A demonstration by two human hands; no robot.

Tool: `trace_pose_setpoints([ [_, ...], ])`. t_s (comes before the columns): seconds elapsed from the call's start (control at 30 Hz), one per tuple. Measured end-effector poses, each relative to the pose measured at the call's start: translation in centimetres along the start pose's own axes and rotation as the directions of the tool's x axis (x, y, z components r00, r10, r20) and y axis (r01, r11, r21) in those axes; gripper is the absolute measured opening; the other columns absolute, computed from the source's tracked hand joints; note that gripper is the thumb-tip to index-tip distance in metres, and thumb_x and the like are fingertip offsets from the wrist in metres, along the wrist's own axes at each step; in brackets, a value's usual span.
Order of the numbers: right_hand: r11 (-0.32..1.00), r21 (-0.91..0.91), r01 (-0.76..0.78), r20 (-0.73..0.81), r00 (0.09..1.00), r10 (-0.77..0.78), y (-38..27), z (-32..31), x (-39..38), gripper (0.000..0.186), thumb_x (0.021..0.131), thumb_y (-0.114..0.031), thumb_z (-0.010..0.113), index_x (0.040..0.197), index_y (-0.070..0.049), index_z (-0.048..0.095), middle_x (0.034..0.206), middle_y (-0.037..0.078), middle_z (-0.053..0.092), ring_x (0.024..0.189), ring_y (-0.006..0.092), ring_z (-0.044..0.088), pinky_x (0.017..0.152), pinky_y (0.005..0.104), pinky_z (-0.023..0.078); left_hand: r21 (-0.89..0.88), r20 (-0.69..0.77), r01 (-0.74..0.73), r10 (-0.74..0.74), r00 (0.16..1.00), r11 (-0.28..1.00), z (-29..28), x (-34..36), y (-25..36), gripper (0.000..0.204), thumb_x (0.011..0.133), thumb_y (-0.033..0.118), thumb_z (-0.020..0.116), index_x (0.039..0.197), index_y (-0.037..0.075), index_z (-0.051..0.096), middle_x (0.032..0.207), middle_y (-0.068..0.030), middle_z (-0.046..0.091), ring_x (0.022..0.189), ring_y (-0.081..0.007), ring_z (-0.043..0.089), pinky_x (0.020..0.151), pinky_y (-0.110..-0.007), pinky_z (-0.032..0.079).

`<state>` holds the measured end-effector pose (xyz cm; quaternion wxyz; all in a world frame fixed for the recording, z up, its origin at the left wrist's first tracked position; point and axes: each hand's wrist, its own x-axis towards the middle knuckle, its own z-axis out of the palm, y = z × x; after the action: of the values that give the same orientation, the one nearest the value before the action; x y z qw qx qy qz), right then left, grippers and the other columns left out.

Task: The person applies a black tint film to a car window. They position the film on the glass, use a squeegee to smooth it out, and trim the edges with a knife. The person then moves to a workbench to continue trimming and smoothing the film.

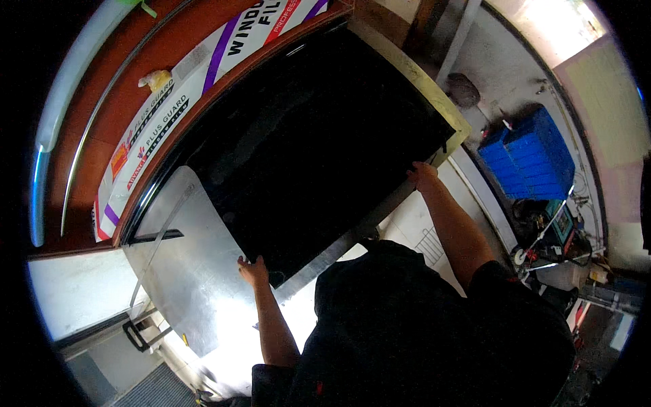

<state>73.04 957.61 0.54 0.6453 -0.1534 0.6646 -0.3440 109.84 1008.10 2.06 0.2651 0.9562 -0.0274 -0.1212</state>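
A large black sheet [325, 129] lies over the metal work surface [163, 285], whose left part is bare and silvery. My left hand [253, 270] is at the sheet's near left corner, thumb and fingers on its edge. My right hand [423, 175] grips the sheet's near edge toward the right corner. A long straight strip [159, 244], like a ruler, lies on the bare metal to the left. A yellowish board [461, 129] shows along the sheet's right end.
Long printed cardboard boxes [196, 95] and a pale tube [57, 102] rest on the reddish wooden shelf [81, 176] beyond the surface. Right, on the floor, stand blue crates [525, 156] among tools and rods. A small yellow item [184, 338] lies near the surface's lower left.
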Motion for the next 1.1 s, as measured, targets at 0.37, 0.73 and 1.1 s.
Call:
trace_pose_setpoints([
  [0.37,0.982,-0.188,-0.006,-0.035,0.999,0.000,-1.9,-2.7,2.2,0.019,0.079,-0.005,0.079,0.088,-0.008,0.062,0.076,0.003,0.059,0.060,0.0195,0.053,0.051,0.0373,0.041,0.106,-0.012,-0.038,0.039,0.999,0.994,0.5,-1.6,-2.3,0.041,0.079,0.040,0.075,0.086,0.000,0.071,0.087,-0.0225,0.071,0.083,-0.0388,0.069,0.075,-0.046,0.053],
  [0.73,0.927,-0.314,0.206,0.142,0.975,-0.168,-3.5,-15.3,6.8,0.022,0.088,-0.029,0.073,0.079,-0.013,0.061,0.063,0.000,0.052,0.048,0.0121,0.039,0.043,0.0293,0.030,-0.254,0.077,-0.003,0.024,0.997,0.967,0.4,-8.8,0.5,0.037,0.083,0.034,0.076,0.087,-0.002,0.068,0.079,-0.0208,0.069,0.077,-0.0378,0.068,0.068,-0.046,0.050],
  [1.1,0.934,-0.315,0.169,0.230,0.968,-0.097,-8.5,-19.0,13.0,0.019,0.099,-0.029,0.059,0.105,-0.013,0.068,0.068,0.000,0.053,0.052,0.0121,0.042,0.046,0.0315,0.038,-0.168,0.261,-0.003,0.048,0.964,0.986,2.6,-18.4,-0.1,0.046,0.081,0.041,0.075,0.092,-0.004,0.069,0.083,-0.0232,0.070,0.080,-0.0364,0.070,0.071,-0.046,0.052],
])
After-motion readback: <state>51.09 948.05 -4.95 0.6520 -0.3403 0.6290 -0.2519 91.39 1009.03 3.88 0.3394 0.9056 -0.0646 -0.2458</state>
